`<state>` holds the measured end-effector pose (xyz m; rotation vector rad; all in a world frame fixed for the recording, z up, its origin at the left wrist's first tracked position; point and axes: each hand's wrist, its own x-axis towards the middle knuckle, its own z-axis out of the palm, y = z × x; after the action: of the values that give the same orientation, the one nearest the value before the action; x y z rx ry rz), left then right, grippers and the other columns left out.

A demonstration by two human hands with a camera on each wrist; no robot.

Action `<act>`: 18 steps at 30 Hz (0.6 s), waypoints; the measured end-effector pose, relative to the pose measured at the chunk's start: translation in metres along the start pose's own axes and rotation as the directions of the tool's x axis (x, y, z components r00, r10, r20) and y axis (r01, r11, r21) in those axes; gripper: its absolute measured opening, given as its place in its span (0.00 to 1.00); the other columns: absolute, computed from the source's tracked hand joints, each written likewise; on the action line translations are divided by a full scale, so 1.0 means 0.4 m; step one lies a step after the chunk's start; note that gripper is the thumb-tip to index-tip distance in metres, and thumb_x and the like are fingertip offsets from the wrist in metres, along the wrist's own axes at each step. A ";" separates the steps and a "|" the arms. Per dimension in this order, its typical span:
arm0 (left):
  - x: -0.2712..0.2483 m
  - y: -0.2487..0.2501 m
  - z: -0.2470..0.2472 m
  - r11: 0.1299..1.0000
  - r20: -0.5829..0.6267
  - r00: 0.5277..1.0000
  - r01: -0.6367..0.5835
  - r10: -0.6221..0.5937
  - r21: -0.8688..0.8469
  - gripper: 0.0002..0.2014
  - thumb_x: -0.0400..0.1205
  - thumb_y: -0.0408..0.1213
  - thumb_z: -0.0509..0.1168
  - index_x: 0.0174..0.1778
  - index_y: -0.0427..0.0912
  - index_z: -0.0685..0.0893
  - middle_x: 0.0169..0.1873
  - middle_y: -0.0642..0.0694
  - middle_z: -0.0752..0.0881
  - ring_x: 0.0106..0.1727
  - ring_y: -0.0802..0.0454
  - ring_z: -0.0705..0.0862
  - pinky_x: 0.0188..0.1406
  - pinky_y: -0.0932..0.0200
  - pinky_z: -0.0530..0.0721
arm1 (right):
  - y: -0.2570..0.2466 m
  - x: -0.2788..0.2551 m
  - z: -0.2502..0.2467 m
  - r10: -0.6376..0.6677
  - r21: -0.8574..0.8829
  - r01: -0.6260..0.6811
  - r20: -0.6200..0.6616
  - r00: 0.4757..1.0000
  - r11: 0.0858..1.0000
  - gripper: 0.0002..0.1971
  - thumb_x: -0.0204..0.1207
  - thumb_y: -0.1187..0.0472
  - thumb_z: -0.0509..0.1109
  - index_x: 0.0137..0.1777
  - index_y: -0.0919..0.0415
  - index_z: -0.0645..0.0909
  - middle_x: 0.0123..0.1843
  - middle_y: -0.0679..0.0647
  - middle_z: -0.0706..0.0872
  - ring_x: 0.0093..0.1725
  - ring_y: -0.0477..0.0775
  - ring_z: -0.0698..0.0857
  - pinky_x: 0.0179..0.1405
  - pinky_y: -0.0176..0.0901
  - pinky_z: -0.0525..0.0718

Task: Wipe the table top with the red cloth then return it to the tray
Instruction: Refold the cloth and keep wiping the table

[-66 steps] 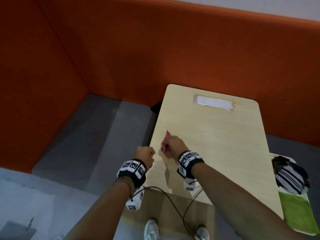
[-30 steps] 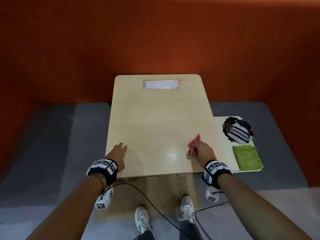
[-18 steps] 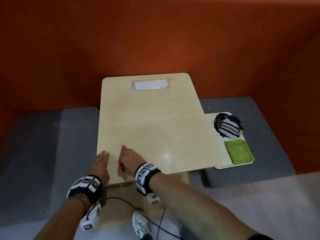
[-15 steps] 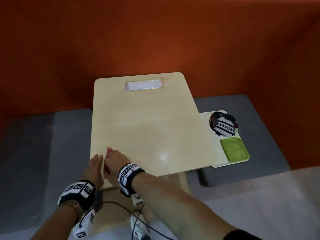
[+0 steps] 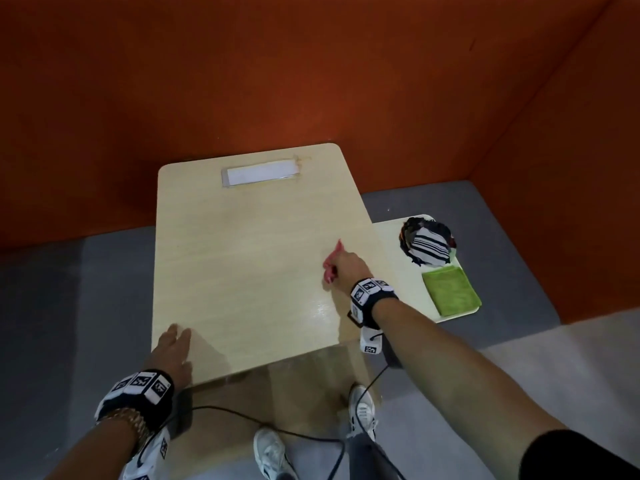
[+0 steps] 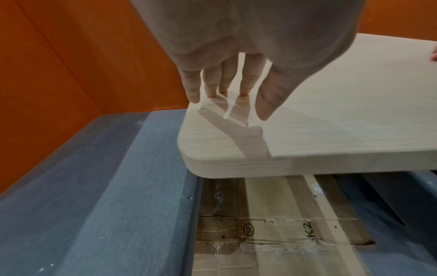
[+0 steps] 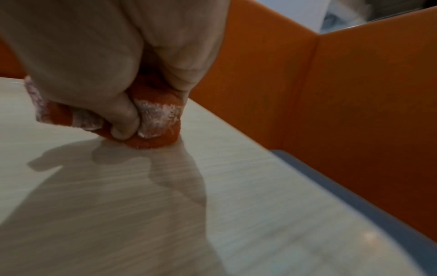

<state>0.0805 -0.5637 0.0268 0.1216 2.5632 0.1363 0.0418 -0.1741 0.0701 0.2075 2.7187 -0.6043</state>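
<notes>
Head view shows your right hand (image 5: 348,268) has swept the bunched red cloth (image 5: 330,268) from the near-left corner to the table top's (image 5: 242,271) right edge, beside the tray (image 5: 388,230); left hand (image 5: 173,351) rests flat, fingers straight. Wiping seems nearly complete.

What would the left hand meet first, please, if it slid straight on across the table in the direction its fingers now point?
Nothing nearby, it seems: the left hand has bare table top ahead along the left edge. The white strip lies further right, so probably the far edge first.
</notes>
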 end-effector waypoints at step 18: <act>0.007 0.109 -0.018 0.993 0.068 0.991 -0.110 0.112 -0.043 0.36 0.83 0.37 0.58 0.85 0.45 0.49 0.84 0.47 0.41 0.85 0.48 0.49 0.82 0.57 0.57 | 0.200 -0.212 0.051 0.212 0.117 -0.191 -0.200 0.957 0.975 0.10 0.67 0.72 0.67 0.44 0.59 0.85 0.41 0.48 0.89 0.43 0.55 0.86 0.40 0.38 0.76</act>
<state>0.0768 -0.5206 0.0364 0.2500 2.4820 0.2200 0.1437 -0.1165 0.0530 0.5983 2.8214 -0.6893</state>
